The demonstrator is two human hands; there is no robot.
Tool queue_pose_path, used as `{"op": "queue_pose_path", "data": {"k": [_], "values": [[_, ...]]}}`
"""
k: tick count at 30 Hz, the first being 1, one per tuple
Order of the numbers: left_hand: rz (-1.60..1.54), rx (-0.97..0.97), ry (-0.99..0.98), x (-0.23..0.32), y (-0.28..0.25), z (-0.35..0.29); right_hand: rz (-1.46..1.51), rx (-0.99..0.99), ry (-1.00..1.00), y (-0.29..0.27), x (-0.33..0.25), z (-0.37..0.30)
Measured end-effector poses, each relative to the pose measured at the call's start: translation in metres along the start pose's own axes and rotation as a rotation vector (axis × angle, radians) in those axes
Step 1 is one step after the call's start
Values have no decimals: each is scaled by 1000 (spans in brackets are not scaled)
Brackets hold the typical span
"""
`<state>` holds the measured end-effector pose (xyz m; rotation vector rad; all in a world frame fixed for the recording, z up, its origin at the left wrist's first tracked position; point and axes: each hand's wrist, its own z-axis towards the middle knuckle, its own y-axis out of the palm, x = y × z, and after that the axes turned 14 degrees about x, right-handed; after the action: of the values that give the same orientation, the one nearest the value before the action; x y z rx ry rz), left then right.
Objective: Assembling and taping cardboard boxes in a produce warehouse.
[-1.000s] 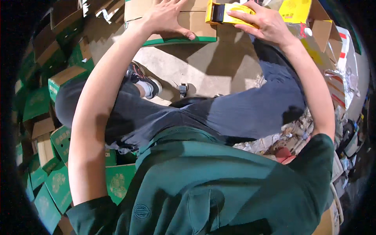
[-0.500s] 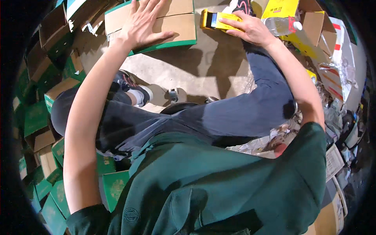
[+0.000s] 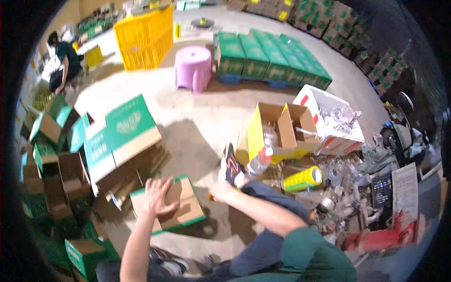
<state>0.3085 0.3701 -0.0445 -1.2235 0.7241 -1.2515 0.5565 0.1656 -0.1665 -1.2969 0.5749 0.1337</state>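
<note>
My left hand [image 3: 159, 197] lies with its fingers spread on a closed cardboard box [image 3: 189, 210]. The box is brown on top with green edges and rests on the floor before me. Just right of the box, my right hand [image 3: 221, 191] is closed on a yellow tape dispenser [image 3: 211, 198]. Most of the dispenser is hidden by the blurred hand. A dark shoe [image 3: 231, 165] of mine is beyond that hand, with a clear plastic bottle [image 3: 260, 162] to its right.
Green-and-brown cartons [image 3: 123, 134] are piled on the left. A yellow divided box [image 3: 277, 127], a white box of plastic scraps [image 3: 336, 115] and a yellow roll [image 3: 303, 178] lie right. Beyond stand a purple stool [image 3: 193, 68], yellow crate [image 3: 144, 40] and green boxes [image 3: 256, 51]. A person [image 3: 68, 61] crouches far left.
The view has tilted up, bringing the stool, crate and stacked boxes into sight. My left hand stays on the box; my right hand still holds the dispenser beside it.
</note>
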Motion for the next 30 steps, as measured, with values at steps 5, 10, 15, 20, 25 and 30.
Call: {"op": "queue_pose_path", "data": {"k": [5, 10, 15, 20, 25, 30], "values": [[144, -145, -383, -13, -1, 2, 382, 124, 757, -89, -24, -91], [97, 219, -605, 5, 35, -40, 1126, 478, 986, -65, -79, -101], [167, 12, -927, 8, 16, -64, 2096, 600, 1106, -15, -117, -119], [-238, -254, -1084, 3, 12, -131, 2355, 521, 949, 29, -121, -93], [-792, 47, -1261, 68, 31, -149, 2115, 780, 990, 37, -83, -46], [-1066, 128, -1688, 90, 83, -161, 1896, 263, 750, 17, -90, -1]]}}
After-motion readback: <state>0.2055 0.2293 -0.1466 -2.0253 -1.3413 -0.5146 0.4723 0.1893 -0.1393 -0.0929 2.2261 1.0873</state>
